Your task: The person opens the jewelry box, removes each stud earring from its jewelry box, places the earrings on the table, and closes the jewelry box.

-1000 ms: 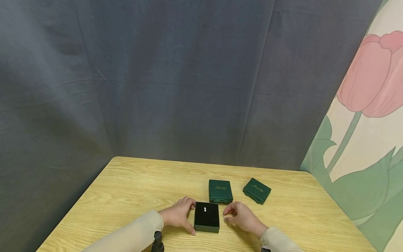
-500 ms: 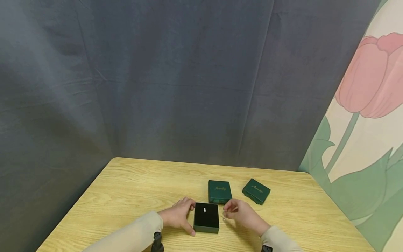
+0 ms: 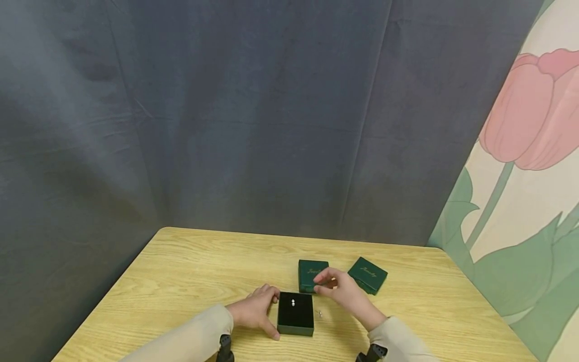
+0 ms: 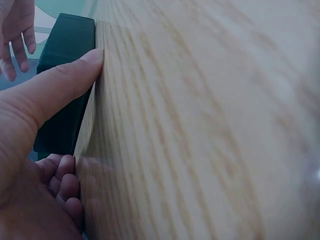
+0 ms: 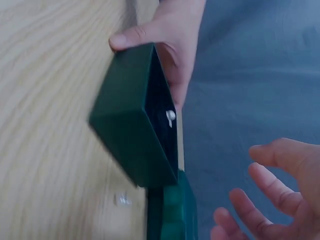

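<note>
An uncovered dark green jewelry box (image 3: 295, 329) with a black insert sits on the table. A small shiny earring (image 3: 293, 302) is set in the insert. My left hand (image 3: 257, 310) holds the box by its left side, thumb at the near corner and fingers at the far one. In the left wrist view, the thumb (image 4: 65, 85) lies along the green wall. To the right of the box, a second tiny shiny piece (image 3: 319, 313), seemingly an earring, lies on the wood. My right hand (image 3: 346, 291) hovers above and behind it, fingers loosely bent, holding nothing.
Directly behind the box is a green piece lettered "Jewelry" (image 3: 309, 274), partly covered by the right hand. Another lettered green piece (image 3: 368, 274) lies angled farther right. A grey curtain (image 3: 271, 125) hangs behind the wooden table (image 3: 203, 261).
My right hand has let go of the small shiny piece on the table and lifted up and away from it. The left hand and box have stayed in place.
</note>
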`<move>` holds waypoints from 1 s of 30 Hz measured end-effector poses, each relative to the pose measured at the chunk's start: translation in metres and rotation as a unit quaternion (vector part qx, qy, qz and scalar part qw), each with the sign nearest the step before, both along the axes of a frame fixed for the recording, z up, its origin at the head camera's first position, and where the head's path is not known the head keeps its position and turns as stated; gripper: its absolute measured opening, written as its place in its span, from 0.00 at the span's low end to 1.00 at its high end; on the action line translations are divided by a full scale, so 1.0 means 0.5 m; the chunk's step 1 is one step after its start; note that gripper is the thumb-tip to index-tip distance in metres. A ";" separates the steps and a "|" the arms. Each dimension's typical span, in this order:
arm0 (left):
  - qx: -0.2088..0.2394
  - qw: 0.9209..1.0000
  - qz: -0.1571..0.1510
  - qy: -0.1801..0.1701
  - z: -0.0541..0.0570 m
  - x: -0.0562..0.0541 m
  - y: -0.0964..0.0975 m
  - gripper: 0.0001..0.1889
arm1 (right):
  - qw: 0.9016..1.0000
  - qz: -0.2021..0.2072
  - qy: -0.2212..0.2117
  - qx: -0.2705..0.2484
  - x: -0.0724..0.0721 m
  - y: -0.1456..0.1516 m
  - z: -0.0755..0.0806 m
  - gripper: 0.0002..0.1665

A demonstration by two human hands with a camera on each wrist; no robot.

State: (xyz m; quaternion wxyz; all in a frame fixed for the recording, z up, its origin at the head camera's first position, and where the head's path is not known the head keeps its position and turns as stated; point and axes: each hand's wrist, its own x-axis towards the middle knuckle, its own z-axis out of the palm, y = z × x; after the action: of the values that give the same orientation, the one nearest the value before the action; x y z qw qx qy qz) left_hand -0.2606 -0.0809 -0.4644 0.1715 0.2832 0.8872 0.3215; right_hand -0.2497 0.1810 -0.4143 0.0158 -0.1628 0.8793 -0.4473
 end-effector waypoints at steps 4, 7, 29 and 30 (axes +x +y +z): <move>0.003 1.000 0.002 -0.001 -0.003 -0.001 -0.001 0.38 | 1.000 0.011 -0.004 0.007 0.005 -0.025 -0.013 0.11; 0.003 1.000 0.003 0.000 -0.006 -0.003 -0.001 0.38 | 1.000 0.027 -0.005 0.015 0.007 -0.041 -0.028 0.12; -0.004 1.000 0.005 0.018 -0.006 -0.004 0.002 0.38 | 0.996 0.048 0.002 0.073 0.000 -0.082 -0.066 0.11; -0.004 1.000 0.005 0.018 -0.006 -0.005 0.002 0.38 | 0.996 0.046 0.001 0.075 0.000 -0.084 -0.067 0.11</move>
State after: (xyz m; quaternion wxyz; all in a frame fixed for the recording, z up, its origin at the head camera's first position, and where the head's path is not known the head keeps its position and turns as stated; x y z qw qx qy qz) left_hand -0.2629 -0.0800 -0.4675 0.1549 0.2840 0.8928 0.3133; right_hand -0.2498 0.1393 -0.4476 0.0478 -0.2023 0.9020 -0.3784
